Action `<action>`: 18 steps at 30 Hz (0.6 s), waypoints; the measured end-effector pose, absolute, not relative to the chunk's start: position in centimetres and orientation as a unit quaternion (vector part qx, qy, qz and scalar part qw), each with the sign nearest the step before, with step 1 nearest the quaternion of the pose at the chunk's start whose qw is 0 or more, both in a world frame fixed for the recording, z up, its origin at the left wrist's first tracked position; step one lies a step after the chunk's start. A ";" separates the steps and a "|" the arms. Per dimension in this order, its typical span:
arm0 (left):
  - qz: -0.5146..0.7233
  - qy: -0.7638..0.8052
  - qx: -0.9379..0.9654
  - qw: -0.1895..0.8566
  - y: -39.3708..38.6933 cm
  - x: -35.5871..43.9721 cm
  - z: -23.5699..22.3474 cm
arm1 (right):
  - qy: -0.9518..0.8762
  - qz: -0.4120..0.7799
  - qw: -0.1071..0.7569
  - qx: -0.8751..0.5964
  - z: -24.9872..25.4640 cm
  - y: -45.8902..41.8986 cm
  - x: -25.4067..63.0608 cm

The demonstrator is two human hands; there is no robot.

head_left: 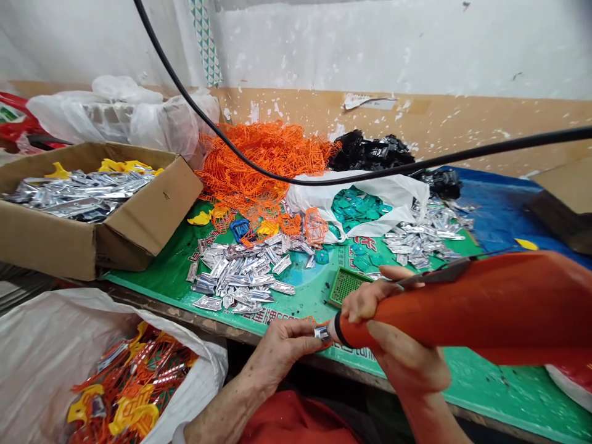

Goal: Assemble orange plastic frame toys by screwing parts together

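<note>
My right hand point(402, 345) is wrapped round a long orange-red power tool point(462, 308) with a black ring near its narrow front end. The exact kind of tool does not show. Between thumb and fingertips, my left hand point(289, 345) pinches a small shiny silver plastic piece point(322, 333) against the tool's front end, at the table's near edge. A bit of orange plastic shows just behind those fingertips. Beyond them lies a loose pile of silver pieces point(240, 274). A green perforated tray point(346, 287) sits just behind the tool's front end.
An orange heap of plastic frames point(268, 160), black parts point(370, 151) and a white bag point(407, 188) of teal pieces line the back. At left stand a cardboard box point(46, 243) of silver parts and a white sack point(37, 345). A black cable point(296, 180) hangs across the view.
</note>
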State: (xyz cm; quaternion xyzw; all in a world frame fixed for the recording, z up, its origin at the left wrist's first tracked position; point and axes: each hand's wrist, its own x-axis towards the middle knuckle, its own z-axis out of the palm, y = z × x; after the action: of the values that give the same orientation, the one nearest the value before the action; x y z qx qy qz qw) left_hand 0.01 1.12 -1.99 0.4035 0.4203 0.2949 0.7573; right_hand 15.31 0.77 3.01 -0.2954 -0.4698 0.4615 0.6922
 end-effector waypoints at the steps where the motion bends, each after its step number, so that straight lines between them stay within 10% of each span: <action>1: 0.295 0.422 0.404 0.756 1.1 0.0 -1.9 | -0.474 0.463 0.689 -0.294 3.0 0.8 15.3; 18: 0.308 0.414 0.375 0.770 1.1 -0.5 -1.7 | -0.438 0.465 0.716 -0.282 3.5 1.4 15.1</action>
State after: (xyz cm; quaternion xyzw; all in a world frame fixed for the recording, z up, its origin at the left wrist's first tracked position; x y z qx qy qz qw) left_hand -0.54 1.09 -1.74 0.3751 0.4144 0.3078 0.7700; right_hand 15.06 1.41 3.51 -0.2821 -0.4376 0.4650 0.7161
